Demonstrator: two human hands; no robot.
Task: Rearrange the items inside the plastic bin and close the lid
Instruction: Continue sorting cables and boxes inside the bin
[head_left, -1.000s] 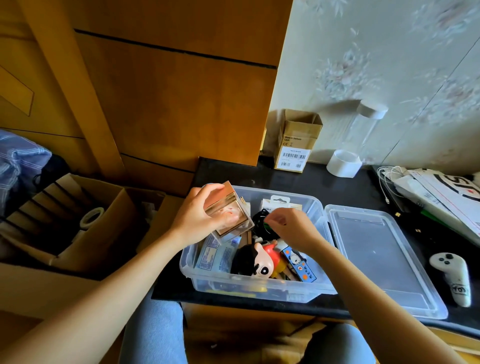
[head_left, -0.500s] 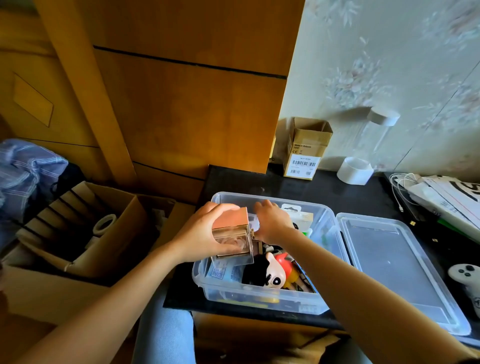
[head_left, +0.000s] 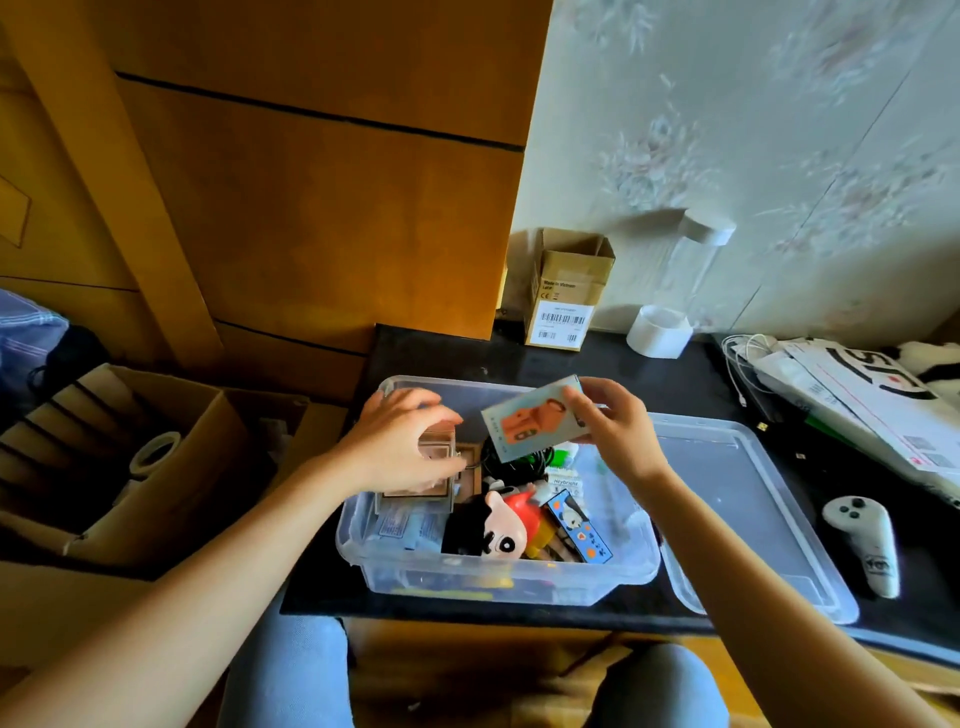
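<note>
A person seated at a dark table (head_left: 691, 379) sorts through a clear plastic bin (head_left: 498, 571) that sits open at the table's near edge. Its lid (head_left: 748, 509) lies flat on the table just right of the bin, touching its right wall.

The left hand (head_left: 400, 447) reaches into the bin's far-left corner, fingers curled over a small clear box (head_left: 415, 493) with a brown interior; the grip looks like a hold from above, though the palm hides most of the contact. The right hand (head_left: 613, 431) is raised above the bin's far right side, pinching one end of a pale card (head_left: 530, 421) printed with an orange figure; the card is tilted, clear of the contents below.

Inside the bin, a cartoon doll (head_left: 498, 525) with black hair and a red top lies near the front, a blue panda-print box (head_left: 579, 527) just to its right, black cable (head_left: 514, 462) behind them and flat packets (head_left: 402, 530) along the left.

Well right of the lid rests a white game controller (head_left: 862, 540). At the far edge of the table stand a small cardboard box (head_left: 566, 291) and a white tape roll (head_left: 657, 330). A larger carton (head_left: 171, 457) sits on the floor to the left.
</note>
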